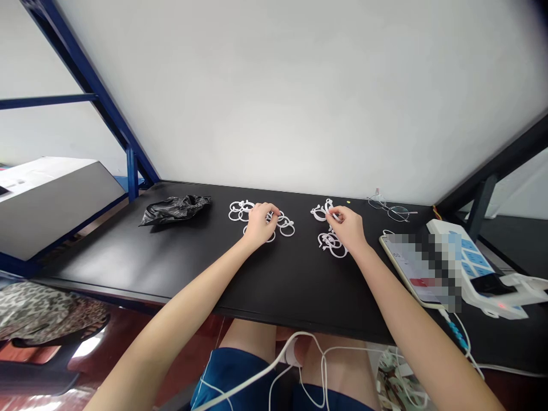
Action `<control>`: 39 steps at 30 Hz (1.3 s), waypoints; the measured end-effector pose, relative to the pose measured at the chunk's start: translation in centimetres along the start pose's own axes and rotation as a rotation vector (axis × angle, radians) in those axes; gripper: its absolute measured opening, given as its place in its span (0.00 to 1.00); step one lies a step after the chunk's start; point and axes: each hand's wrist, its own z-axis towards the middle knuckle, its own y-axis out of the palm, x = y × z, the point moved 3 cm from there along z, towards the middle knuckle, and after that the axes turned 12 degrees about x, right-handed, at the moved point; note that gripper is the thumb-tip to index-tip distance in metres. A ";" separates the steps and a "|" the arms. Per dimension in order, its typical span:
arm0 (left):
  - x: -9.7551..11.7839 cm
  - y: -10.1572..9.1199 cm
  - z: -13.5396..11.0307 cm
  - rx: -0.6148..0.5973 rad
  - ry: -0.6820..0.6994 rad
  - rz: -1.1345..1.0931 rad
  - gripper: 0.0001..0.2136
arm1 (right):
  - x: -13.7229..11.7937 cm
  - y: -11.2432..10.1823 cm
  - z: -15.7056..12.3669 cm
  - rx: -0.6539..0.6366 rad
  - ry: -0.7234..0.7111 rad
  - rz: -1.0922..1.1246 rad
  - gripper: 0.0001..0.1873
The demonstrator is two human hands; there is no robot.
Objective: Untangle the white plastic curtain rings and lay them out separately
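Observation:
White plastic rings with small clasps lie in two groups on a black tabletop (274,285). Over the left group of rings (287,229) is my left hand (260,224), its fingers closed in a pinch on a white ring, partly hidden by the hand. My right hand (347,227) pinches another white ring (329,204) between thumb and fingertips, at the upper part of the right group. Nearer to me, below that hand, several more rings (338,251) lie tangled together.
To the left lies a crumpled black plastic bag (175,210). Eyeglasses (398,213) rest at the back right. A phone (411,268) on a cable and a white power strip (471,262) lie at the right. White cables (257,391) hang across my lap. A blue frame (98,97) borders the left side.

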 end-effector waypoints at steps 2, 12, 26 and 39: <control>0.0 0.0 0.0 -0.005 0.006 0.010 0.08 | 0.1 0.0 0.0 -0.008 0.008 -0.012 0.08; 0.0 0.2 -0.2 -0.007 0.028 0.024 0.08 | 0.4 0.3 -0.2 -0.049 0.050 -0.026 0.07; -0.2 0.5 -0.4 -0.012 0.075 0.056 0.07 | -1.9 -1.1 -0.3 0.253 0.011 0.076 0.09; 0.2 0.5 -0.6 -0.012 0.124 0.067 0.07 | -1.3 -0.1 -0.4 0.208 -0.084 0.102 0.26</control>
